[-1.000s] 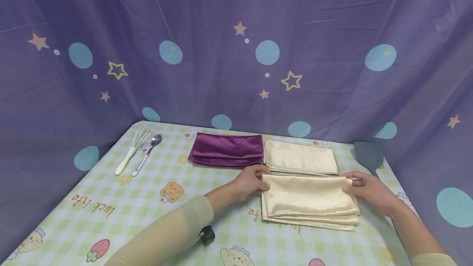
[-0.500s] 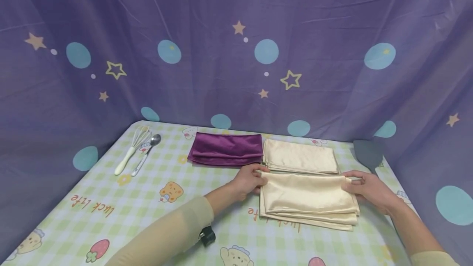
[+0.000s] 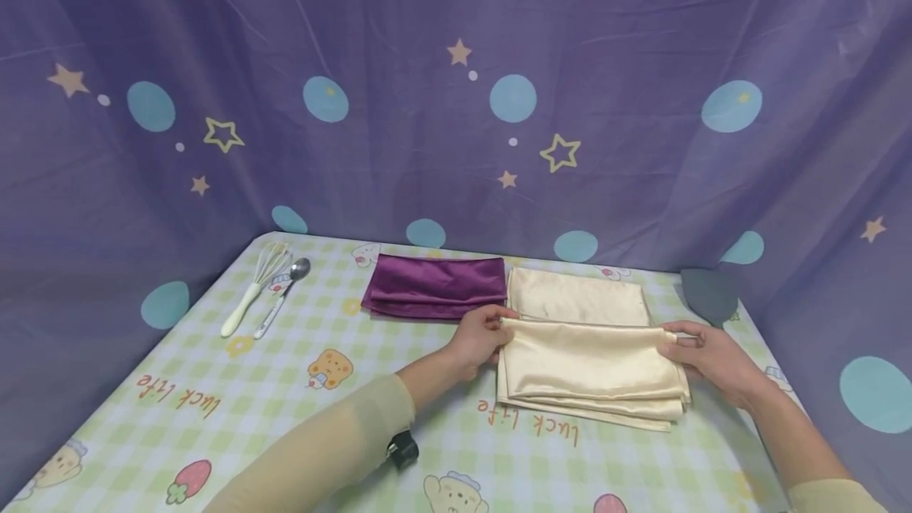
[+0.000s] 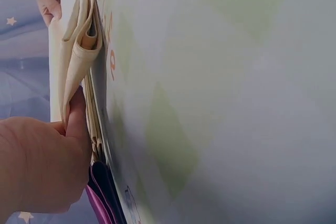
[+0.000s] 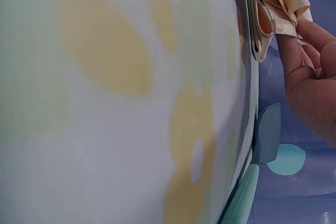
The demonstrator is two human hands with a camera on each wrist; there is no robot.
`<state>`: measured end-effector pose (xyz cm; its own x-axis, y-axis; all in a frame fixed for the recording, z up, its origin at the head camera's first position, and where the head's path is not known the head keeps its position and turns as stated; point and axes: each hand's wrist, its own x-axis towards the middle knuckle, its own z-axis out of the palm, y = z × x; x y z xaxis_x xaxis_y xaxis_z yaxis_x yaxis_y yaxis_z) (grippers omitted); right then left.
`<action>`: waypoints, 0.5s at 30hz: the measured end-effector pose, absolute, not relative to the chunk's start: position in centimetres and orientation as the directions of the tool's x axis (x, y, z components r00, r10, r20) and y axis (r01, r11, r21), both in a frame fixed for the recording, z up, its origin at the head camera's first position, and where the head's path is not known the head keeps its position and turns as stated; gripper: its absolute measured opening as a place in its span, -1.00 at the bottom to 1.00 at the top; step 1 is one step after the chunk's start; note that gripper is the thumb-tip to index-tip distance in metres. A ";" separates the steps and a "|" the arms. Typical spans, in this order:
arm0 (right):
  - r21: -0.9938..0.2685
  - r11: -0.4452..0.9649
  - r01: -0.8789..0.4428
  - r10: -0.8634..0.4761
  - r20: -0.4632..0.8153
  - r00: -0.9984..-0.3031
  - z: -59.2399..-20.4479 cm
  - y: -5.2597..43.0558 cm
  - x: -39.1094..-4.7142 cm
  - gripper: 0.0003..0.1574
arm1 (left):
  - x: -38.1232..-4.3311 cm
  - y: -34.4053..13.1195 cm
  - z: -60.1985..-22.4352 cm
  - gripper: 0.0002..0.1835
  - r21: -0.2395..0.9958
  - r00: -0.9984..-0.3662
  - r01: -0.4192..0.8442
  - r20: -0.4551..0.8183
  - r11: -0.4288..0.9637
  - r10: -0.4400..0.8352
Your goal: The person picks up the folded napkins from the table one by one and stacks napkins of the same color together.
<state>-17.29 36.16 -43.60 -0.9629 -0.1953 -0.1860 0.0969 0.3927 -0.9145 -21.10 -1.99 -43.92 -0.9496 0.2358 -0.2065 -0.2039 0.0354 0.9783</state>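
Between the two hands is a folded cream satin cloth (image 3: 587, 366), its layers hanging in loose folds. My left hand (image 3: 479, 341) pinches its far left corner, thumb on top and fingers beneath; the left wrist view shows the cloth's fold (image 4: 79, 59) raised over the layers under it. At the far right corner my right hand (image 3: 712, 359) pinches the same cloth, as the right wrist view of the hand (image 5: 314, 66) also shows. Just behind lies another folded cream cloth (image 3: 579, 295), its near edge covered by the held one. A folded purple cloth (image 3: 436, 285) lies to its left.
At the table's left are a whisk (image 3: 256, 283) and a spoon (image 3: 283, 296). A grey spatula (image 3: 709, 295) lies at the far right, behind my right hand. The checked tablecloth (image 3: 299, 434) covers the table; a purple curtain (image 3: 399, 149) stands behind it.
Both hands have shifted slightly away from me with the cream cloth, which now overlaps the near edge of the cloth behind. The other things have stayed in place.
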 end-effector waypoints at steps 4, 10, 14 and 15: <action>-0.929 0.359 0.093 -0.196 -0.172 -0.965 -43.4 36.1 -17.4 -0.12 | -21.3 -1.9 -43.7 -0.66 0.978 -0.951 -0.207 -0.207 0.028 0.230; -0.938 0.330 0.103 -0.191 -0.174 -0.966 -43.1 36.0 -17.7 -0.10 | -21.7 -2.0 -43.6 -0.64 0.981 -0.955 -0.194 -0.194 0.022 0.223; -0.946 0.302 0.116 -0.195 -0.181 -0.964 -43.0 36.0 -17.9 -0.08 | -22.0 -1.9 -43.4 -0.63 0.984 -0.961 -0.178 -0.180 0.028 0.211; -0.948 0.294 0.118 -0.197 -0.181 -0.963 -42.9 36.0 -17.9 -0.08 | -22.1 -1.9 -43.3 -0.64 0.984 -0.962 -0.176 -0.179 0.031 0.207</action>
<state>-17.94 36.03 -42.95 -0.9635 -0.1971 -0.1814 0.1183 0.2942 -0.9484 -22.13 -1.86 -43.34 -0.9618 0.2075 -0.1787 -0.1760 0.0315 0.9839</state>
